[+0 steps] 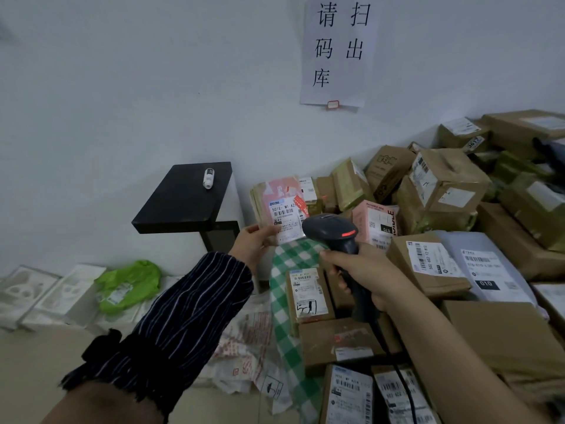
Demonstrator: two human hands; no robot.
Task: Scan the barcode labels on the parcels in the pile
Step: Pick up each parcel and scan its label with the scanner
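My left hand (253, 244) holds a pink and brown parcel (276, 198) upright by its lower left corner, its white barcode label (286, 220) facing me. My right hand (363, 272) grips the handle of a black barcode scanner (331, 229), whose head sits just right of the label, with a red light on its side. A black cable (400, 374) runs down from the scanner. The pile of cardboard parcels (443, 191) fills the right side against the wall.
A black side table (183, 200) with a small white bottle (208, 178) stands left of the pile. A green bag (130, 286) and white foam trays (46, 293) lie on the floor at left. A green checked cloth (284, 304) hangs among the parcels. A paper sign (339, 47) hangs on the wall.
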